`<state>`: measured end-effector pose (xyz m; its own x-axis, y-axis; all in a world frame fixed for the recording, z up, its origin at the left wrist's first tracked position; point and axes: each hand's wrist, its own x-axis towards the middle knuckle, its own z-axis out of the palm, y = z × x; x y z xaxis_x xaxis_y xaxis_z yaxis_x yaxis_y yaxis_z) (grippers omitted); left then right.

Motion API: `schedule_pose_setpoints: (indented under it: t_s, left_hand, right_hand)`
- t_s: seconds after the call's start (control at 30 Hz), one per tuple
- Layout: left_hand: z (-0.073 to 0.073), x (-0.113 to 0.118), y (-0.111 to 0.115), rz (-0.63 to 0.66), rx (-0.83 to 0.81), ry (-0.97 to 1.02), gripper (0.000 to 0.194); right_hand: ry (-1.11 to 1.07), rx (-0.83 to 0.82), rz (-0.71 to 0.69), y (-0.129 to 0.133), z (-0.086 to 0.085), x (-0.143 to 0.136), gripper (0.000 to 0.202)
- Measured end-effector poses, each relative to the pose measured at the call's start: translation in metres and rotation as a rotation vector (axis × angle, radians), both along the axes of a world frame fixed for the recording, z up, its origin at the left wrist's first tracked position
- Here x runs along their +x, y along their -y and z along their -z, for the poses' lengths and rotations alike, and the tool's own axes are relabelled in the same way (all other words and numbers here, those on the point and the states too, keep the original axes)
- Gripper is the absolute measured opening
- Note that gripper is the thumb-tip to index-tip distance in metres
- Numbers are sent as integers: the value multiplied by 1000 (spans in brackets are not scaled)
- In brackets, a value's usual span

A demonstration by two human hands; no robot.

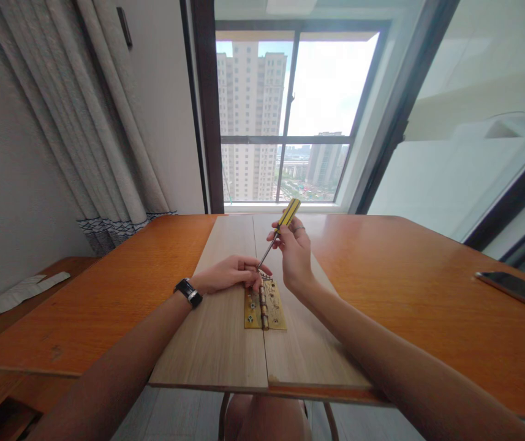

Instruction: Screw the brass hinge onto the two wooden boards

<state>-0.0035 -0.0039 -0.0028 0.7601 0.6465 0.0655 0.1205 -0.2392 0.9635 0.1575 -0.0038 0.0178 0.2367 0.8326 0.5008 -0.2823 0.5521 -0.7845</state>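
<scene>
In my right hand (295, 254) is a screwdriver (288, 214) with a yellow and black handle, its shaft slanting down to the left. The tip reaches the bent fingers of my left hand (241, 271), which are drawn together over the top of a brass hinge (274, 309). Whatever they pinch is too small or hidden to name. The hinge lies open across the seam of two light wooden boards (216, 343). Screws (251, 318) stand in holes of its left leaf. Several small dark screws (268, 278) lie by its upper right edge.
The boards rest on an orange-brown wooden table (381, 275). A phone (519, 293) lies on its right side. At the left, a pale strip (23, 294) lies on a lower surface beside a grey curtain (106, 122). A window (290, 110) is beyond the table.
</scene>
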Motion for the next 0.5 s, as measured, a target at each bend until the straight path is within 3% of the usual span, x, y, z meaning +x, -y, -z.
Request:
schedule_pose_setpoints:
  t_s: [0.2, 0.33, 0.5]
  left_hand:
    - [-1, -3, -9, -275, 170, 69, 37]
    - [1, -5, -17, -479, 313, 52, 24]
    - [5, -3, -15, -503, 456, -113, 13]
  right_hand:
    - [-56, 4, 59, -4, -1, 2, 13]
    - [-51, -12, 40, -4, -2, 2, 12]
    - [-54, -25, 13, -3, -3, 1, 16]
